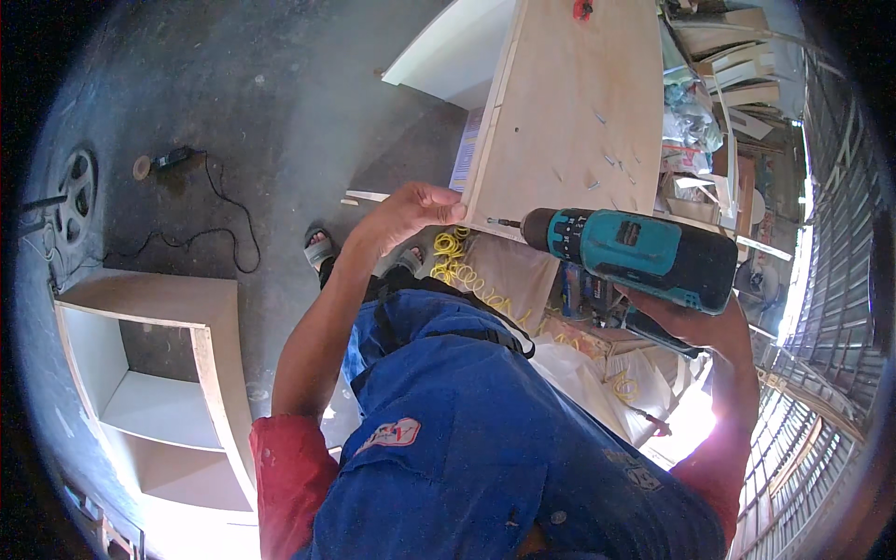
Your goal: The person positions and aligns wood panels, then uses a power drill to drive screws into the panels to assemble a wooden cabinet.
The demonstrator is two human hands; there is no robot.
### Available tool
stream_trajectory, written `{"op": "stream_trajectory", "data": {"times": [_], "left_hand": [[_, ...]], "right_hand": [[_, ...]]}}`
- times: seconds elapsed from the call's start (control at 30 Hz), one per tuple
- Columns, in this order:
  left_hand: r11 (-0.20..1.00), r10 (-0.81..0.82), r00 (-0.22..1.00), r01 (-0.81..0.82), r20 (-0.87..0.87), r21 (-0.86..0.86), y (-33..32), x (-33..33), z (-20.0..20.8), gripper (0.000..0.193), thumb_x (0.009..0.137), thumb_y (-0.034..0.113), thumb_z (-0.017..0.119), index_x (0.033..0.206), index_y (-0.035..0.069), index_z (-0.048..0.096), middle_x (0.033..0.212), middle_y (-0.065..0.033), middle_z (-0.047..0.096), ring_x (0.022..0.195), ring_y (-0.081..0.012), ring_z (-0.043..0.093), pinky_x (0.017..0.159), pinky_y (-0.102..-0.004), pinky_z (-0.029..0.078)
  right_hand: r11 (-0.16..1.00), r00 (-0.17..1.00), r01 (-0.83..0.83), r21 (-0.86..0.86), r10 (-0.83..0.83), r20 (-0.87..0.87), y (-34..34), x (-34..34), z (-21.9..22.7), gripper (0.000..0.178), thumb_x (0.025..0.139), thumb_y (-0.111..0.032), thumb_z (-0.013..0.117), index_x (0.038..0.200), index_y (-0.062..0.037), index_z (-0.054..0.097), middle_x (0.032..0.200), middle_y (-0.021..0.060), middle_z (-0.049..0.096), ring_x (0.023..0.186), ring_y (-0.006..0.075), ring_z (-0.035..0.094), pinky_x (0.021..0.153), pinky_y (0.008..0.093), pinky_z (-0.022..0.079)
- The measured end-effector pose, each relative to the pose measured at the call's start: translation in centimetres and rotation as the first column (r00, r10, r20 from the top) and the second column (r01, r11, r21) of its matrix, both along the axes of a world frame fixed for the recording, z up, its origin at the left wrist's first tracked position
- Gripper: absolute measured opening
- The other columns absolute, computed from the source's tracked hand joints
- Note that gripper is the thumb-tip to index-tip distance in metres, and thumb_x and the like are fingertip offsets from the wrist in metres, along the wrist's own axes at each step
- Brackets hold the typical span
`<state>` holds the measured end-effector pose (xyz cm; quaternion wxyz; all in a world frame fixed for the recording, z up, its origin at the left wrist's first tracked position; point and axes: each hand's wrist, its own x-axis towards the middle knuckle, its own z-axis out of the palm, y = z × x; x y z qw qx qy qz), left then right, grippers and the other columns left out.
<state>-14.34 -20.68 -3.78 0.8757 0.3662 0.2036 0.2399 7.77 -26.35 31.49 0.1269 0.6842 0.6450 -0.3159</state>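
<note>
My right hand (pixel 689 322) is wrapped around the grip of a teal and black cordless drill (pixel 633 250), held level over the near end of a pale plywood panel (pixel 560 112). The drill's bit (pixel 505 222) points left, its tip close to the panel's near left corner. Whether a screw sits on the tip is too small to tell. With thumb and fingers closed, my left hand (pixel 403 222) pinches that same corner, a little left of the bit. Several loose screws (pixel 609 161) lie on the panel's right half.
A white-lined open cabinet (pixel 219 373) stands at lower left. An angle grinder (pixel 173 159) and its black cord lie on the dark floor. A coiled yellow air hose (pixel 457 266) hangs beside my feet. Wood offcuts (pixel 742 70) and plastic bags (pixel 691 117) crowd the right side.
</note>
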Motion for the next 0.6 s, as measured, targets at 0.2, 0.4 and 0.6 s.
{"op": "stream_trajectory", "data": {"times": [0.2,0.4,0.6], "left_hand": [[1.0,0.001,1.0,-0.001,-0.024,-0.006,0.05,-0.04,0.15,0.056,0.087,0.045,0.08,0.125,0.004,0.073,0.121,-0.0084,0.075,0.115,-0.02,0.067,0.109,-0.037,0.044],[1.0,0.004,0.999,-0.004,-0.04,0.006,-0.17,-0.04,0.02,0.061,0.086,0.049,0.08,0.127,0.004,0.073,0.123,-0.0088,0.074,0.117,-0.0207,0.066,0.111,-0.0376,0.043],[0.999,0.009,0.998,-0.007,-0.065,0.045,-0.2,0.08,-0.18,0.066,0.085,0.054,0.079,0.128,0.003,0.072,0.124,-0.009,0.074,0.118,-0.0215,0.065,0.111,-0.0381,0.043]], "right_hand": [[0.997,0.997,-0.074,0.024,0.074,-0.007,0.04,0.66,0.27,0.057,0.08,-0.031,0.088,0.13,-0.012,0.067,0.117,0.01,0.075,0.105,0.0241,0.073,0.094,0.0372,0.057],[0.997,0.998,-0.07,0.022,0.069,0.008,-0.22,0.97,0.54,0.061,0.078,-0.034,0.09,0.13,-0.0123,0.066,0.118,0.0101,0.074,0.106,0.025,0.073,0.095,0.0375,0.057],[0.999,0.998,-0.034,0.01,0.033,0.054,-0.31,0.89,0.89,0.064,0.078,-0.036,0.09,0.131,-0.0121,0.065,0.119,0.0098,0.074,0.107,0.0253,0.072,0.096,0.0377,0.056]]}}
